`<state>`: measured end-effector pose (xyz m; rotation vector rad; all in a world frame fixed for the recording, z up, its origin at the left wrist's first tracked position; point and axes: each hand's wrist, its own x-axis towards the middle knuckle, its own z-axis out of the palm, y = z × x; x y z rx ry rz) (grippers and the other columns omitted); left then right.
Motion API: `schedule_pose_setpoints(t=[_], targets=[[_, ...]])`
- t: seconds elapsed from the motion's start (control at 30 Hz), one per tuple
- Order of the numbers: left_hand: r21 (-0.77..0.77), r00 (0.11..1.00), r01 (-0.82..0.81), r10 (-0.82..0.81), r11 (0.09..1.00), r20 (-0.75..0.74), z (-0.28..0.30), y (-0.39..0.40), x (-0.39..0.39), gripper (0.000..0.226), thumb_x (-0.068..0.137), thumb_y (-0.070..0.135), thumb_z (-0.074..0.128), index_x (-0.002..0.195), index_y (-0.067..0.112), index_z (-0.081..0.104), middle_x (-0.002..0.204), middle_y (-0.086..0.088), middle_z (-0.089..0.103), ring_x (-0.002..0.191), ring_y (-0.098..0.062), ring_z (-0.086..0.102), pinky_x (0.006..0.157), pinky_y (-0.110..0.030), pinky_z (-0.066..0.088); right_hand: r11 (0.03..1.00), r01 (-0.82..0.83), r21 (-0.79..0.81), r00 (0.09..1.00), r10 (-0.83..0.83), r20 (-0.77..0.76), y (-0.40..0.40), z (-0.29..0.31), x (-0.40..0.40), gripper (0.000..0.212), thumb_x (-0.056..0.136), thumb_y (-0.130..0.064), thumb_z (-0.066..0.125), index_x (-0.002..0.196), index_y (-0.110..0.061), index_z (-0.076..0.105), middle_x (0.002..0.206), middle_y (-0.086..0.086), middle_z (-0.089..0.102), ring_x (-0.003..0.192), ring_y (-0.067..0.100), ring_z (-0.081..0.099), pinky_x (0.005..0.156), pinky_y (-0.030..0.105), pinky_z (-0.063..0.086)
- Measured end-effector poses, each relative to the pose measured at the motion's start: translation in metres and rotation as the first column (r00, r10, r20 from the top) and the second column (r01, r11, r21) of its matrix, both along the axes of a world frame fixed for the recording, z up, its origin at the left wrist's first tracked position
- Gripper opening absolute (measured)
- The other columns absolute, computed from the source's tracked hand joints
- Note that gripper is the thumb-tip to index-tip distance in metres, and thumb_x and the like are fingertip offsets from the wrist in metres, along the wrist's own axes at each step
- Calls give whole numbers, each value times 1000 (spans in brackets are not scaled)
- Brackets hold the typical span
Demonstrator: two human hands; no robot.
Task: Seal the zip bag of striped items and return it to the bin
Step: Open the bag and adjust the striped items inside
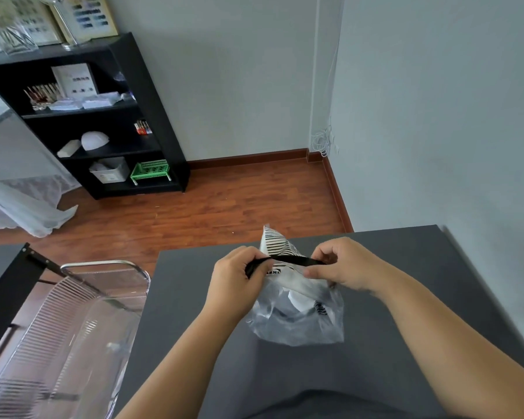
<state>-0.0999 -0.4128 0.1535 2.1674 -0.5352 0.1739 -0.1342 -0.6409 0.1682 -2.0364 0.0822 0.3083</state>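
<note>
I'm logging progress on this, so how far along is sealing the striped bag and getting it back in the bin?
Done: the striped items sit mostly inside the zip bag, though one corner pokes above the strip. In hand: the left hand and right hand pinch the ends of the black zip strip; whether it is fully pressed shut is unclear. Left: finish the seal, then put the bag in the clear bin, beside the grey table.

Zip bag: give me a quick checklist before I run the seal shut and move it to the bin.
1. Left hand grip on the black zip strip: ok, pinching its left end.
2. Right hand grip on the strip's right end: ok.
3. Striped item clear of the seal: not ok, it pokes above the strip.
4. Seal fully closed: cannot tell.
5. Zip bag supported on the grey table: ok.
6. Clear bin open: ok, at left.
</note>
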Motion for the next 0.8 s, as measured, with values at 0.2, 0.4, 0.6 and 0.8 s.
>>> schedule_pose_setpoints(t=[0.2, 0.4, 0.6, 0.8], targets=[[-105, 994, 76, -83, 992, -66, 3, 5, -2, 13, 73, 19, 78, 77, 30, 72, 80, 9, 69, 78, -15, 65, 69, -23, 51, 998, -11, -64, 978, 24, 209, -4, 5, -2, 12, 73, -25, 85, 71, -27, 73, 65, -9, 68, 56, 2, 54, 56, 22, 46], [-12, 986, 167, -167, 986, 5, 9, -12, 3, 12, 79, 12, 80, 87, 22, 78, 80, 12, 69, 75, -6, 65, 67, -10, 46, 973, 18, -230, 903, 83, 421, 9, 10, -1, 17, 74, -30, 83, 68, -29, 68, 69, -13, 65, 65, 5, 60, 57, 19, 47], [-19, 993, 94, -92, 995, 70, 10, -3, 4, 12, 79, 8, 80, 82, 19, 78, 79, 12, 68, 75, -5, 64, 66, -9, 45, 994, 28, 109, 995, -38, 89, -15, 2, -4, 17, 83, -26, 76, 68, -21, 70, 63, -5, 66, 61, 10, 59, 61, 27, 48], [-100, 929, 208, -229, 973, -290, 12, 8, 2, 12, 75, 13, 68, 71, 25, 68, 83, 10, 70, 69, -5, 63, 62, -23, 49, 931, -48, 361, 997, 24, 70, -17, 2, -11, 12, 76, -21, 81, 75, -12, 73, 67, 6, 67, 60, 17, 60, 60, 30, 49]])
